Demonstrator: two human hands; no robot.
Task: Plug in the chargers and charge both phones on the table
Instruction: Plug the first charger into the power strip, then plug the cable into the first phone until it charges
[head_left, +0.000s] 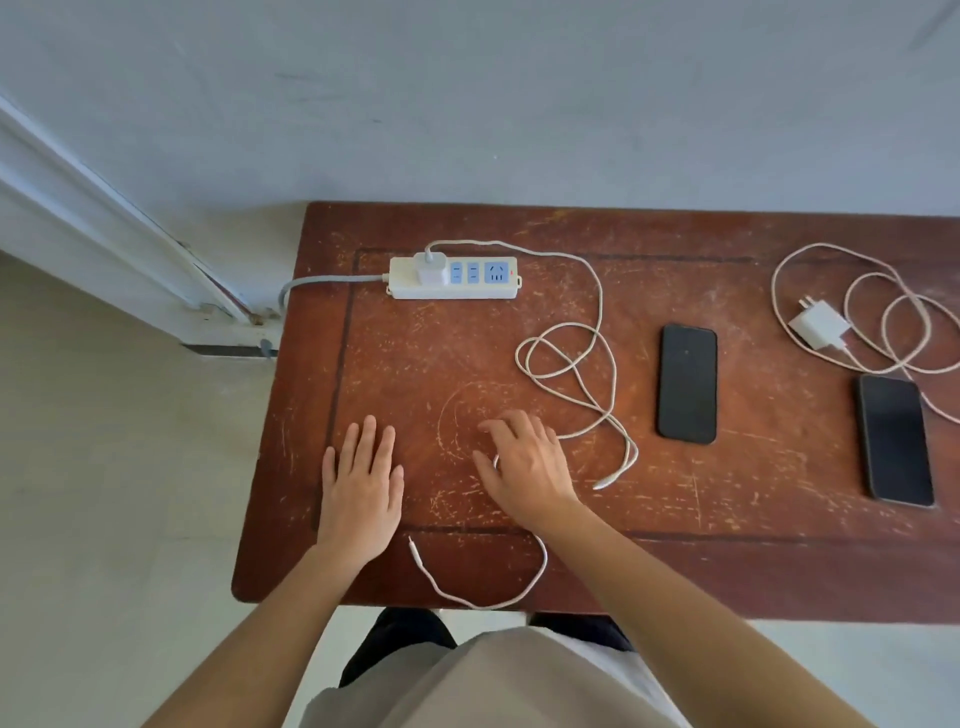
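Observation:
A white power strip (454, 279) lies at the back left of the wooden table (753, 566). One white charger (432, 267) is plugged into it. Its cable (597, 322) loops to the right, and the free connector (602, 485) lies on the table right of my right hand. A second white charger (818, 325) lies unplugged at the far right, its cable (883, 312) coiled around it. Two black phones lie screen up, one (687, 383) in the middle and the other (894, 439) at the right. My left hand (361, 480) rests flat. My right hand (524, 462) has its fingers spread and holds nothing.
A thin white cord (483, 603) runs from under my right wrist along the table's front edge, and its tip lies near my left wrist. The strip's grey lead (322, 283) drops off the table's left edge. A wall stands behind the table.

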